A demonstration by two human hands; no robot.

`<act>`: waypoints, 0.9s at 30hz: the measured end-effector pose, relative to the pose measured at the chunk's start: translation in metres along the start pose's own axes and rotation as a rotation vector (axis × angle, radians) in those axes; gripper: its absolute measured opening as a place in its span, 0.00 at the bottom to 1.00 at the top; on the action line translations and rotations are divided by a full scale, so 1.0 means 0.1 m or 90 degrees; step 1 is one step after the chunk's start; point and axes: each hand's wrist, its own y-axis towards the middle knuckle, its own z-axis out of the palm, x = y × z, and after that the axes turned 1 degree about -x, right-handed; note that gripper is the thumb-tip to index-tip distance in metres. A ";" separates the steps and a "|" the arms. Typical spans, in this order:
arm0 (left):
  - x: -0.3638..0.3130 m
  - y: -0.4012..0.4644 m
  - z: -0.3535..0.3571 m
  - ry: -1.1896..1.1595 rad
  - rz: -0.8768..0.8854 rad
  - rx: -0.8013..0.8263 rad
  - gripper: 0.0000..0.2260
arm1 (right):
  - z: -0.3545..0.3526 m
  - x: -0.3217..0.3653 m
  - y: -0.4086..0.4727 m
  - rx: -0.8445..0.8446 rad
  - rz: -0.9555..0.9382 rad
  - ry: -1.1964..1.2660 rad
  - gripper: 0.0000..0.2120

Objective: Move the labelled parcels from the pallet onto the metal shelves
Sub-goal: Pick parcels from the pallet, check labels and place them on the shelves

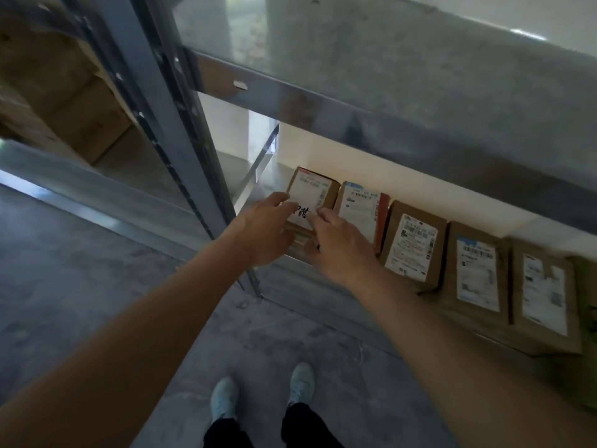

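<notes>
Parcel (pixel 311 197) at the row's left end lies just ahead of both hands, long axis running into the shelf (pixel 258 179), left fingers (pixel 279 200) and right fingers (pixel 318 213) seemingly lightly curled on its label.

Much of the leftmost parcel hidden by the hands

The left hand (pixel 258 231) and right hand (pixel 336 247) cover the near end of the leftmost parcel (pixel 318 190), so its front edge and how the fingers meet it cannot be told. Label print on every parcel is too small and blurred to read. The far-right parcel (pixel 546 295) is smeared, and something beside it is cut off by the right edge. The upper shelf (pixel 420 69) is blurred.
</notes>
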 end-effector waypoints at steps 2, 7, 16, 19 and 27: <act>0.06 0.07 0.04 0.015 0.029 0.022 0.22 | 0.08 0.04 0.02 -0.008 0.019 -0.013 0.27; 0.29 0.17 0.17 -0.087 0.047 0.048 0.25 | 0.28 0.17 0.04 -0.047 0.065 -0.034 0.27; 0.40 -0.10 0.19 -0.115 0.120 0.015 0.21 | 0.43 0.39 -0.13 -0.072 0.078 0.030 0.29; 0.44 -0.14 0.22 -0.126 0.107 0.028 0.21 | 0.47 0.41 -0.18 -0.081 0.078 0.080 0.26; 0.55 0.01 0.35 -0.087 0.102 -0.002 0.23 | 0.52 0.42 -0.09 -0.167 0.181 0.147 0.20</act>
